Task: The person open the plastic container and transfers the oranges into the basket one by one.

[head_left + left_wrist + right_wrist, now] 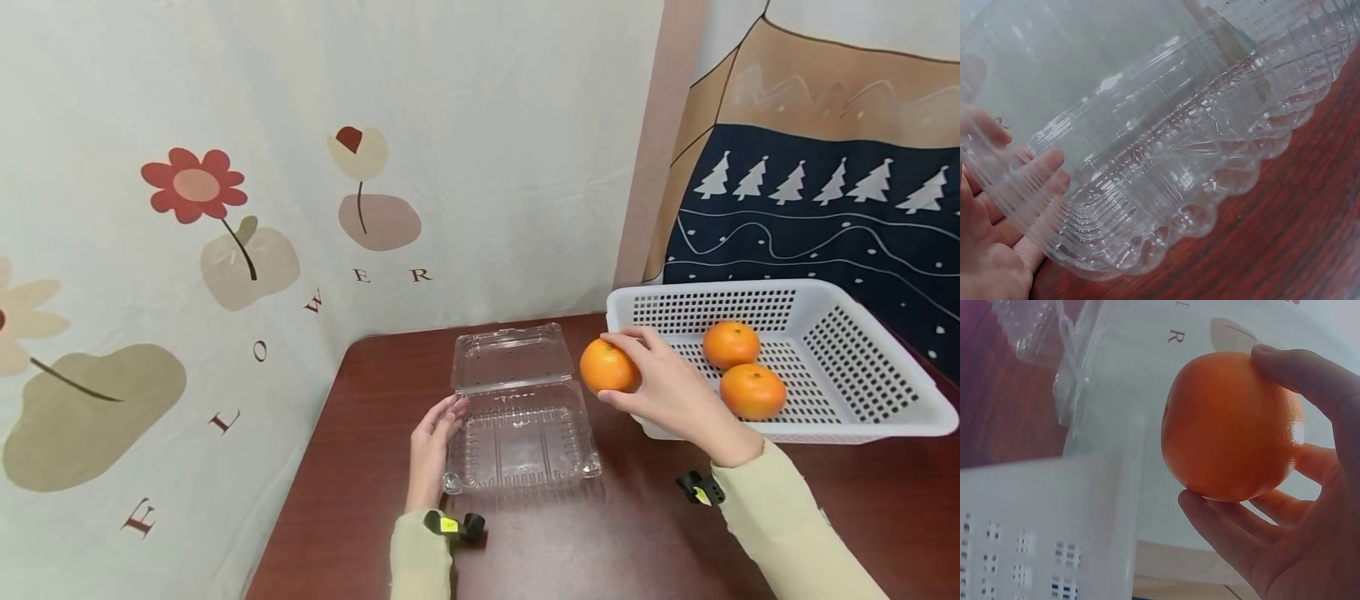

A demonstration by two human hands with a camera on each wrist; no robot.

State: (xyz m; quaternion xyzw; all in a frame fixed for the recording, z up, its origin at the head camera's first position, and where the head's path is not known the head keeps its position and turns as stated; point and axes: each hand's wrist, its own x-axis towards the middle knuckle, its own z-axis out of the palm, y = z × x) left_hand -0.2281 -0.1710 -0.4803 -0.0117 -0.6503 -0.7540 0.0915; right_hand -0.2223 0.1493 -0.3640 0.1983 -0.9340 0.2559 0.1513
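Note:
In the head view my right hand (675,387) grips an orange fruit like a mandarin (609,365) between thumb and fingers, raised between a clear plastic clamshell box (517,450) and a white basket. The right wrist view shows the mandarin (1232,428) whole, with the thumb on one side and fingertips on the other. The box stands with its lid (510,358) folded back, away from me. At the box's left side my left hand (431,458) rests its fingers on the wall. Through the plastic (1166,150), those fingers (1044,169) show in the left wrist view.
The white perforated basket (862,408) stands at the right, holding two more mandarins (731,345). Everything sits on a dark red wood-grain table (360,417). A printed curtain (487,167) with flowers and letters hangs along the table's far and left edges.

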